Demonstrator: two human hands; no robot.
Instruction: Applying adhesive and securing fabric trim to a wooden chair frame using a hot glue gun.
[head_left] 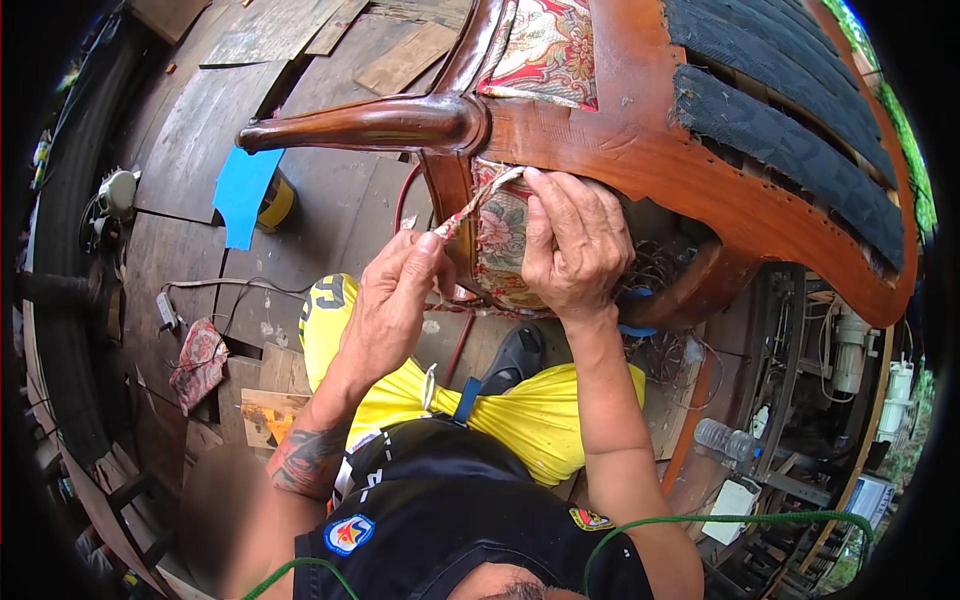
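Note:
A wooden chair frame (570, 145) lies tipped over in front of me, its carved leg pointing left. Flowered red and cream upholstery (505, 240) fills the panel below the rail. A thin fabric-covered piping cord (484, 195) runs slantwise along the panel's upper left. My left hand (393, 292) pinches the cord's lower end between thumb and forefinger. My right hand (578, 240) has its fingers curled against the rail, with thumb and forefinger closed at the cord's upper end. The other fingertips of the right hand are partly hidden.
Dark webbing straps (780, 150) cross the seat frame at right. A blue sheet (245, 190) hangs over a yellow can (277, 203). At left lie a flowered fabric scrap (199, 365) and a power cable (235, 281). A plastic bottle (726, 438) lies lower right; tangled strands (660, 270) gather under the chair.

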